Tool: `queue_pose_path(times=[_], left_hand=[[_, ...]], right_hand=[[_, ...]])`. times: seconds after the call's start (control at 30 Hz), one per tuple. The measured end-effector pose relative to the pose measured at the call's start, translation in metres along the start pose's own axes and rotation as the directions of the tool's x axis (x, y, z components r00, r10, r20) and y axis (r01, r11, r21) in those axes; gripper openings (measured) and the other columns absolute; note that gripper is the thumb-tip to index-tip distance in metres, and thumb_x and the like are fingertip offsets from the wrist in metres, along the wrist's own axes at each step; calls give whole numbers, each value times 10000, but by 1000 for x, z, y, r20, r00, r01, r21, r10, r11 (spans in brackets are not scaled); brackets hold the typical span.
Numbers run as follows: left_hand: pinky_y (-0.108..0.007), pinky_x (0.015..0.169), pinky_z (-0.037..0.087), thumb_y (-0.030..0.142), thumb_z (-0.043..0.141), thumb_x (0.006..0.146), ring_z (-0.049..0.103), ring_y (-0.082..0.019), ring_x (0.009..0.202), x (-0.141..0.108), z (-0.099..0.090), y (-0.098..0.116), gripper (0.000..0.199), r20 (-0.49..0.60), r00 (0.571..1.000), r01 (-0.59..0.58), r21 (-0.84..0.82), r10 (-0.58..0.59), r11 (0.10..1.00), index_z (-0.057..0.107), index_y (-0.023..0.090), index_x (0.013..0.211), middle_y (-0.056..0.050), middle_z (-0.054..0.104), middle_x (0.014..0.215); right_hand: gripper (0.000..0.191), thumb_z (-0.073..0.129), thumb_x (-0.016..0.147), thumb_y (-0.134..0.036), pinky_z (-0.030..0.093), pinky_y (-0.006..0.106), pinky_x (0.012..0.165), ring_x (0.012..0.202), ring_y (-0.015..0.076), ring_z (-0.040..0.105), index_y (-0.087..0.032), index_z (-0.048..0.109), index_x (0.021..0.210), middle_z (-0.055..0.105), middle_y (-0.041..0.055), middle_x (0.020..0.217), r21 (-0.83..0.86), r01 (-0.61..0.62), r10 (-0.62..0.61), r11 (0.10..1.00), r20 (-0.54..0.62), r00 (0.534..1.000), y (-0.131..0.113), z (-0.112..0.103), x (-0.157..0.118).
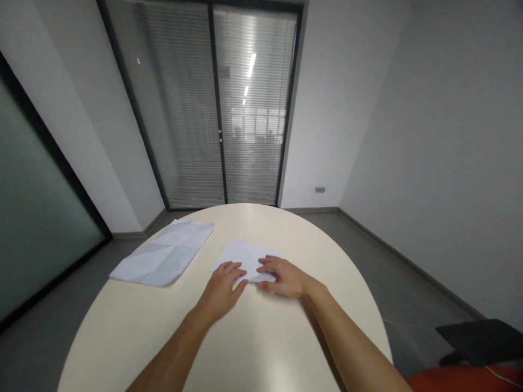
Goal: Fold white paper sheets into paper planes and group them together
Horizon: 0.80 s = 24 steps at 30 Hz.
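Note:
A small white sheet of paper (241,252) lies flat near the middle of the round cream table (245,348). On its lower left part rests my left hand (223,286), fingers apart and thumb pointing right. My right hand (284,276) touches the sheet's right side, with its fingers spread and thumb near the lower edge. Neither hand grips anything; parts of the sheet are hidden under the fingers.
Larger creased white sheets (165,253) lie stacked at the table's left side. A black flat object (484,340) and a red-orange surface (466,378) are at the lower right, beyond the table edge. Glass panels with blinds stand behind.

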<state>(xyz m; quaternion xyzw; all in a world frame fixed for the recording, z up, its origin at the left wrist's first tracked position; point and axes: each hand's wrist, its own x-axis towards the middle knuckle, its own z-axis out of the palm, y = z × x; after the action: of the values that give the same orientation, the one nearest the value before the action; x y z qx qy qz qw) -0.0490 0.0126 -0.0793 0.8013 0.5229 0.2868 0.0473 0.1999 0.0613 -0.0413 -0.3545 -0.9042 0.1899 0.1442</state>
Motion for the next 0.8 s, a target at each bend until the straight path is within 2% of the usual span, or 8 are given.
queue_pose_path(times=[0.13, 0.33, 0.4, 0.5, 0.63, 0.8], left_hand=[[-476, 1110, 449, 303, 597, 949, 581, -270, 1244, 0, 2, -2, 234, -24, 1000, 3, -11, -3, 1000, 731, 215, 1119, -84, 690, 1284], [-467, 1068, 481, 269, 583, 948, 604, -273, 1192, 1, 3, -3, 294, -50, 999, 13, -34, -15, 999, 661, 184, 1218, -98, 705, 1232], [-465, 1063, 482, 268, 576, 950, 606, -273, 1187, 1, 2, -2, 302, -44, 999, 30, -34, -32, 999, 649, 180, 1230, -102, 702, 1233], [-451, 1055, 485, 258, 573, 947, 611, -267, 1182, 2, 0, -1, 306, -39, 998, 51, -38, -53, 998, 643, 183, 1235, -103, 699, 1233], [-445, 1053, 482, 244, 571, 943, 610, -264, 1180, 3, -1, -1, 300, -34, 998, 59, -37, -60, 998, 644, 188, 1229, -101, 699, 1229], [-435, 1048, 484, 216, 585, 933, 608, -262, 1175, 2, 0, -2, 309, -25, 998, 52, -31, -53, 998, 646, 193, 1235, -94, 702, 1224]], right_hand=[[566, 605, 898, -618, 336, 469, 1184, 1355, 310, 527, -189, 718, 1250, 593, 158, 1435, 12, -4, 4, 1000, -20, 1000, -2, -2, -1], [543, 477, 976, -604, 375, 440, 1138, 1304, 299, 552, -187, 707, 1235, 641, 141, 1377, 59, -18, 22, 998, -69, 997, -3, -1, 1], [543, 387, 1018, -579, 405, 418, 1097, 1244, 284, 586, -183, 705, 1209, 675, 139, 1319, 84, -29, 37, 996, -95, 995, -4, -1, 3], [553, 286, 1056, -531, 457, 379, 984, 1056, 254, 642, -180, 713, 1065, 731, 127, 1133, 93, -49, 60, 994, -118, 991, -5, -1, 5], [502, 284, 1068, -482, 461, 338, 887, 925, 223, 622, -171, 662, 954, 709, 113, 974, 44, -92, 98, 995, -158, 982, -5, 1, 7], [354, 353, 1059, -379, 451, 335, 882, 946, 222, 603, -163, 631, 1030, 689, 119, 1002, -40, -145, 134, 989, -211, 968, 0, 12, 10]])
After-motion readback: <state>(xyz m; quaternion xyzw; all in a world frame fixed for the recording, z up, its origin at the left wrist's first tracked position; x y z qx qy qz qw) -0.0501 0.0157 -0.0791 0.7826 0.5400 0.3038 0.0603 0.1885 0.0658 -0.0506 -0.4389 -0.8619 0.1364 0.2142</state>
